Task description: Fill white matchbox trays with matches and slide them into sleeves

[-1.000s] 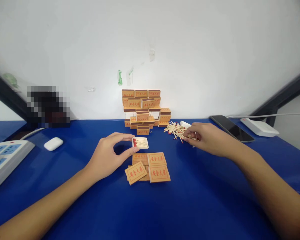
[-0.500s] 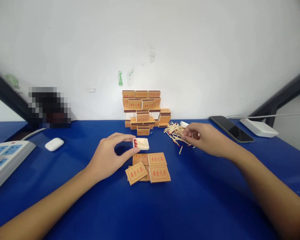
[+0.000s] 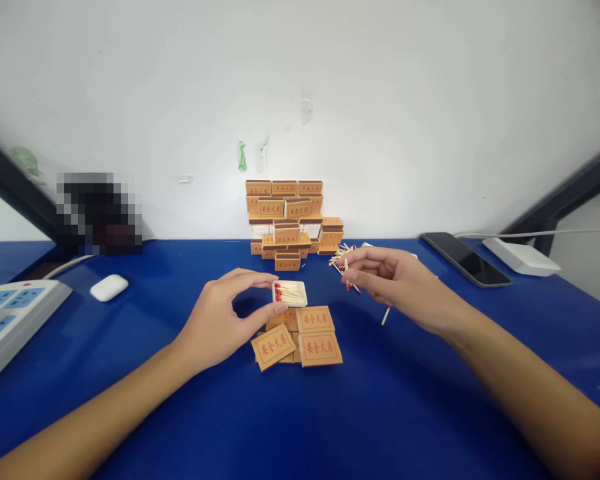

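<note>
My left hand (image 3: 225,320) pinches the left end of a small white matchbox tray (image 3: 291,293) partly filled with red-tipped matches, holding it just above the blue table (image 3: 180,400). My right hand (image 3: 390,280) is closed on a few matches (image 3: 349,276), lifted off the table a little to the right of the tray. Behind that hand lies a loose pile of matches (image 3: 339,255). A single match (image 3: 385,315) lies under my right wrist. Several orange matchbox sleeves (image 3: 305,337) lie flat below the tray.
A stack of orange matchboxes (image 3: 287,217) stands against the white wall. At the left sit a white power strip (image 3: 10,313) and a white earbud case (image 3: 109,287). A black phone (image 3: 465,258) and a white box (image 3: 521,255) with a cable lie at the right.
My right hand has left the match pile and moved left toward the tray with matches in its fingers. One match dropped onto the table. The tray shifted slightly right.
</note>
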Motion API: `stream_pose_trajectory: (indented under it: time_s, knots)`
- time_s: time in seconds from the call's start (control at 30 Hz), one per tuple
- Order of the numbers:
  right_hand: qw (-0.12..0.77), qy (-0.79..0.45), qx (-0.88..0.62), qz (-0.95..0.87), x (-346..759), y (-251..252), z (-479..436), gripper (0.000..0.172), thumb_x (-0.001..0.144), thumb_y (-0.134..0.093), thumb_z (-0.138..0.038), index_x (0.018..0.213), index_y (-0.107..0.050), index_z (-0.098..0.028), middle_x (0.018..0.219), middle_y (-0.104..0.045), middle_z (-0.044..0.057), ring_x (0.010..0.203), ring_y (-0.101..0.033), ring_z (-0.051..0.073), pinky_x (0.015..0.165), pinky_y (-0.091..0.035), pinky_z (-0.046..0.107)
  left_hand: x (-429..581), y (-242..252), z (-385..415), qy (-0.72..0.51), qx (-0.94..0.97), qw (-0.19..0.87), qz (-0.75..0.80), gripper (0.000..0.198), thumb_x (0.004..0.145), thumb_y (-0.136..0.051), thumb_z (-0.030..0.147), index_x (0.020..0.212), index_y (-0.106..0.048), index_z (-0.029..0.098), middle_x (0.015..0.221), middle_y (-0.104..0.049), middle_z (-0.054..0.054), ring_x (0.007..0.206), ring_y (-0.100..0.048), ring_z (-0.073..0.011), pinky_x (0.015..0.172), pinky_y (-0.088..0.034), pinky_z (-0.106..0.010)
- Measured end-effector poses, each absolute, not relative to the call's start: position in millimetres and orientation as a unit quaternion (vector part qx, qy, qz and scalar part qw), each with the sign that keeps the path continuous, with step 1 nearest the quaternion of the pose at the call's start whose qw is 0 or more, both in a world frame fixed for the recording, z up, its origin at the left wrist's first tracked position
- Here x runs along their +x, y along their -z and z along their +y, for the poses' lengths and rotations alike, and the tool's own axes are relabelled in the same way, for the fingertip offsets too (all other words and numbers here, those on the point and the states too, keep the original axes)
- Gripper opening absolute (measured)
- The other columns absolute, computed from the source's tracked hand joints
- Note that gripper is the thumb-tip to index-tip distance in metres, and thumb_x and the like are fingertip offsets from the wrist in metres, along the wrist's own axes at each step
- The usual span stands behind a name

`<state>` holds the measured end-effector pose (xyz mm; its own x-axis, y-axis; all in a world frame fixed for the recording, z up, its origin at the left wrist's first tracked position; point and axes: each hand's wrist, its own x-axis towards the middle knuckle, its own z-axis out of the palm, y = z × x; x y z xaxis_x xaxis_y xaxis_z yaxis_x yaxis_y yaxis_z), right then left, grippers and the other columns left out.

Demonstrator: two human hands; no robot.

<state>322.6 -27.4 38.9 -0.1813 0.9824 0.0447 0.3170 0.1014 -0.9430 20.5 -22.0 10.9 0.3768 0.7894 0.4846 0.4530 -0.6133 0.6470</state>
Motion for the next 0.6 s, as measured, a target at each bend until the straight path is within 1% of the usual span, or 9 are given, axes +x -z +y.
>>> stream_pose_trajectory:
  time_s: [0.07,0.23,0.33,0.43,0.53,0.6]
  knots:
    - [0.411,-0.426,-0.487,-0.643,311,-39,-33,0.032,0.088,-0.080,-0.049,0.103,-0.073,-0.022,0.087,-0.077,0.003,0.062,-0.059,0.012,0.049,-0.041,0.026,23,-13,-26,-0.401,0.805,0.212,0.382,0.032,0.090,-0.083,0.039,0.119,-0.078,0.026,0.116,-0.080,-0.006,0.102,-0.077,-0.0230,0.096,-0.065,-0.040]
    - [0.457,-0.422,-0.448,-0.642,284,-41,-48,0.023,0.091,-0.078,-0.045,0.089,-0.072,-0.023,0.097,-0.078,0.004,0.068,-0.063,0.014,0.056,-0.049,0.029,27,-16,-35,-0.422,0.807,0.206,0.358,0.030,0.089,-0.084,0.037,0.115,-0.078,0.025,0.116,-0.080,-0.006,0.104,-0.077,-0.0236,0.095,-0.065,-0.039]
    - [0.478,-0.409,-0.441,-0.640,275,-37,-54,0.017,0.091,-0.079,-0.042,0.091,-0.075,-0.025,0.095,-0.076,0.003,0.074,-0.064,0.016,0.063,-0.053,0.032,30,-17,-38,-0.424,0.805,0.213,0.356,0.031,0.088,-0.085,0.038,0.116,-0.079,0.026,0.115,-0.081,-0.005,0.104,-0.077,-0.0230,0.095,-0.065,-0.038]
    - [0.496,-0.407,-0.425,-0.638,269,-30,-55,0.013,0.090,-0.080,-0.040,0.093,-0.078,-0.028,0.093,-0.072,0.002,0.083,-0.064,0.018,0.070,-0.054,0.034,32,-18,-39,-0.423,0.798,0.234,0.358,0.033,0.088,-0.085,0.038,0.118,-0.079,0.026,0.112,-0.081,-0.004,0.101,-0.078,-0.0223,0.093,-0.065,-0.036]
    - [0.508,-0.418,-0.409,-0.633,264,-25,-56,0.010,0.090,-0.082,-0.040,0.093,-0.080,-0.031,0.098,-0.072,0.002,0.093,-0.065,0.020,0.077,-0.055,0.035,32,-18,-40,-0.424,0.794,0.247,0.359,0.032,0.088,-0.086,0.037,0.118,-0.079,0.026,0.113,-0.081,-0.003,0.101,-0.078,-0.0219,0.094,-0.065,-0.036]
    - [0.516,-0.426,-0.404,-0.624,261,-22,-56,0.008,0.089,-0.083,-0.040,0.092,-0.081,-0.032,0.103,-0.073,0.002,0.100,-0.066,0.021,0.077,-0.055,0.034,32,-19,-41,-0.427,0.792,0.248,0.359,0.031,0.088,-0.086,0.037,0.117,-0.079,0.027,0.113,-0.082,-0.003,0.102,-0.078,-0.0221,0.095,-0.065,-0.036]
